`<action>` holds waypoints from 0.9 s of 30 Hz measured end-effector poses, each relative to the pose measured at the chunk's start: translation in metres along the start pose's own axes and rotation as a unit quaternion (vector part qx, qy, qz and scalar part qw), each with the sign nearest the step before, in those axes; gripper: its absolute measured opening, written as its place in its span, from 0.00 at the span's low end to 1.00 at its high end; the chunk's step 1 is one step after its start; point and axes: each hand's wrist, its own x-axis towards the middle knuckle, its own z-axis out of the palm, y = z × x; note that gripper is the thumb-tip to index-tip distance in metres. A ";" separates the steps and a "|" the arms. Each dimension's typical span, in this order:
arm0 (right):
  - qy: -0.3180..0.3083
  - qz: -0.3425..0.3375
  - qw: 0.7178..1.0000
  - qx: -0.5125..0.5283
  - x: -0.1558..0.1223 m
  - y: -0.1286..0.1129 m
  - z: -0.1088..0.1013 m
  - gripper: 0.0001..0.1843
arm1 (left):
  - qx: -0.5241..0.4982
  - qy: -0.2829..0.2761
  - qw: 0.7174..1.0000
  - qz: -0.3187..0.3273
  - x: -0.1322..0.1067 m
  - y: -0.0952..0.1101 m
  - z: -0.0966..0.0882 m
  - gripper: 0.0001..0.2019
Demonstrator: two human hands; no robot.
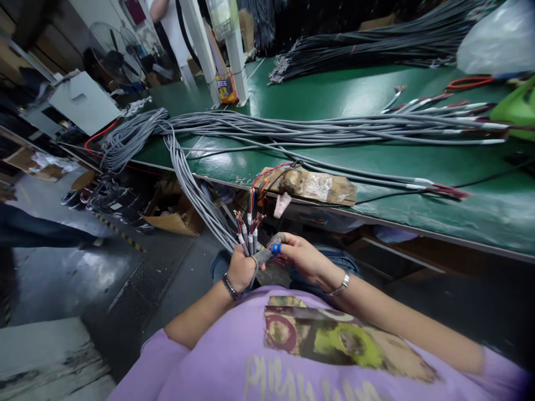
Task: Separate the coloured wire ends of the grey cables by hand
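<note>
Grey tape wraps the fingertips (273,240) of the right hand (304,257), and one tip has a blue cover. These fingers are bent in close together, right by the cable ends (249,228). I cannot tell if they pinch one end or only touch it.

The left hand (241,268) is closed in a fist around a bunch of grey cables (196,192). It holds them just above the person's lap, with the ends pointing up. Each end has its grey skin off, and thin red and dark wires (251,203) stick out.

The bunch runs up from the fist, over the table edge, and lies in a long pile on the green table (317,94). Some cables there also show bare ends (443,191) far to the right.

So I think the skin-peeling part is done for the ends in the fist. The small wires look loose, with nothing put on them yet. A lot of cable waits on the table, so much seems left.

A brown taped pad (317,186) sits at the table edge. Black cables (376,47) lie far back.
</note>
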 end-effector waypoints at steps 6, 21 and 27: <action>0.063 0.028 0.994 0.089 0.004 -0.006 -0.011 0.09 | 0.035 -0.024 0.999 -0.011 -0.002 0.005 0.003 0.20; 0.016 -0.007 1.000 -0.005 -0.005 -0.004 -0.001 0.21 | 0.054 0.004 0.998 0.016 0.000 -0.003 0.000 0.21; 0.016 0.033 0.998 0.059 -0.005 0.002 -0.001 0.22 | 0.055 0.013 0.998 0.031 0.001 -0.006 0.000 0.21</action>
